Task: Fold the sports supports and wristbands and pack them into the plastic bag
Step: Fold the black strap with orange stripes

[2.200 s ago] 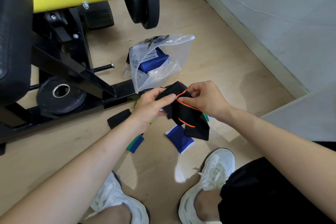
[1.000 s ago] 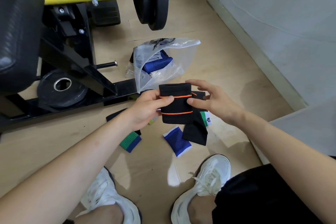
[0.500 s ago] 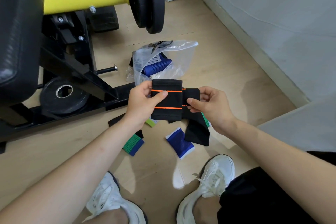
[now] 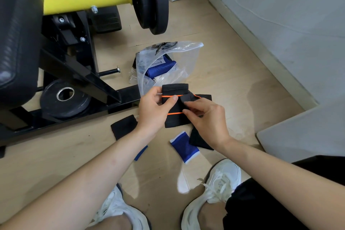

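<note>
Folding a black support (image 4: pixel 175 106) held above the floor, just in front of the plastic bag (image 4: pixel 173 65).
Head view: left hand (image 4: pixel 155 110) pinches its edge, right hand (image 4: pixel 205 115) pinches the strap; a loosened pinch could let the fold spring open.

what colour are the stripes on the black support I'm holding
Orange, two thin stripes across the support, clearest in the head view.

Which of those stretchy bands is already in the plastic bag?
The blue ribbed support, visible through the clear plastic bag; the other bands are outside it.
</note>
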Demonstrator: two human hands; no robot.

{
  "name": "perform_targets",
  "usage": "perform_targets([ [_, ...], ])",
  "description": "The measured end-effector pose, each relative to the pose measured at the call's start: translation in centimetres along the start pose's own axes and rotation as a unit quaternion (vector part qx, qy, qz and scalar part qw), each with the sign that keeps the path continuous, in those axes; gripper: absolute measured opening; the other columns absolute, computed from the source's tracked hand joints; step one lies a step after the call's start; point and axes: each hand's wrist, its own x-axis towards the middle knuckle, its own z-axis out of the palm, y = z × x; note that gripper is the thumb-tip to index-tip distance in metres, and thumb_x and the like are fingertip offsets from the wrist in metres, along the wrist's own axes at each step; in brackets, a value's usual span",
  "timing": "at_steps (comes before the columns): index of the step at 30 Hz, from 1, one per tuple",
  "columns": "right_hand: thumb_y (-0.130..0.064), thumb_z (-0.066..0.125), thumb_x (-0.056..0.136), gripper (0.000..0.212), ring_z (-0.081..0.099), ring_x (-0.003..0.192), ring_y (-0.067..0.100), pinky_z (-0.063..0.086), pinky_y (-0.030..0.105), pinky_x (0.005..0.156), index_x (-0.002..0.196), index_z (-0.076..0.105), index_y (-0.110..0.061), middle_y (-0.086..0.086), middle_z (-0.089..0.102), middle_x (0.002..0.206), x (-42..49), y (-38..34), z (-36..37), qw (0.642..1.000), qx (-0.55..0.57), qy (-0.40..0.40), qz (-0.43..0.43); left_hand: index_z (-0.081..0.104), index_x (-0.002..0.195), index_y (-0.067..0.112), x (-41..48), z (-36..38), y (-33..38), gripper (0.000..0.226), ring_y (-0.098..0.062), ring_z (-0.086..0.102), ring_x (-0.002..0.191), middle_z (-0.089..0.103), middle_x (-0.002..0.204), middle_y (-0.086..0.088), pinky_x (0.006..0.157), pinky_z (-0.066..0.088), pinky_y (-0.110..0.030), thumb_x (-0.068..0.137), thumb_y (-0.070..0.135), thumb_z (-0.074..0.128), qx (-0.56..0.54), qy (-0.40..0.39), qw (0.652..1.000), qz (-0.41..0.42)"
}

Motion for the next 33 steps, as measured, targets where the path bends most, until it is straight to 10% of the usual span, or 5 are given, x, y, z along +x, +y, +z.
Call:
perform_targets([
  [8, -0.020, 0.066, 0.089, 0.029, 0.057, 0.092, 0.019, 0.045, 0.024, 0.085, 0.117, 0.073, -0.014, 0.002, 0.058, 0.098, -0.4, 1.4, 0.1, 0.988, -0.045, -0.084, -0.125, 0.064, 0.110, 0.013, 0.2, -0.6, -0.6, 0.015, -0.020, 0.074, 0.095, 0.078, 0.097, -0.004, 0.080, 0.061, -0.039, 0.095, 0.010, 0.067, -0.057, -0.036, 0.997, -0.048],
  [12, -0.006, 0.071, 0.087, 0.024, 0.062, 0.091, 0.012, 0.051, 0.017, 0.080, 0.108, 0.075, -0.016, 0.001, 0.060, 0.109, -0.4, 2.2, 0.2, 0.997, 0.061, -0.043, 0.017, 0.064, 0.116, 0.011, 0.2, -0.7, -2.1, 0.020, -0.023, 0.074, 0.098, 0.078, 0.102, -0.006, 0.079, 0.062, -0.035, 0.096, 0.012, 0.066, -0.074, -0.049, 0.993, -0.082],
  [21, -0.008, 0.075, 0.083, 0.024, 0.066, 0.080, 0.015, 0.052, 0.024, 0.076, 0.104, 0.078, -0.020, -0.001, 0.070, 0.093, -0.3, 7.8, 0.5, 0.960, -0.011, -0.259, 0.102, 0.070, 0.102, 0.016, -0.3, -0.7, -7.9, 0.023, -0.016, 0.071, 0.089, 0.075, 0.095, -0.001, 0.074, 0.055, -0.024, 0.082, 0.016, 0.082, 0.004, -0.086, 0.984, -0.153],
  [27, -0.017, 0.075, 0.085, 0.015, 0.060, 0.077, 0.018, 0.051, 0.024, 0.070, 0.099, 0.073, -0.013, 0.000, 0.065, 0.082, 8.0, 16.1, -0.6, 0.949, -0.039, -0.096, 0.297, 0.072, 0.096, 0.018, 0.4, -0.9, -10.4, 0.014, -0.010, 0.069, 0.081, 0.074, 0.087, 0.004, 0.074, 0.052, -0.024, 0.086, 0.010, 0.077, 0.039, -0.074, 0.983, -0.163],
  [33, -0.016, 0.074, 0.088, 0.044, 0.060, 0.090, 0.023, 0.054, 0.040, 0.087, 0.127, 0.057, -0.007, 0.002, 0.060, 0.093, 12.5, 21.6, 3.3, 0.911, 0.004, -0.168, 0.378, 0.071, 0.093, 0.020, 1.9, -0.9, -11.4, 0.013, -0.008, 0.069, 0.079, 0.073, 0.082, 0.007, 0.079, 0.054, -0.028, 0.086, 0.010, 0.077, 0.018, -0.051, 0.984, -0.170],
])
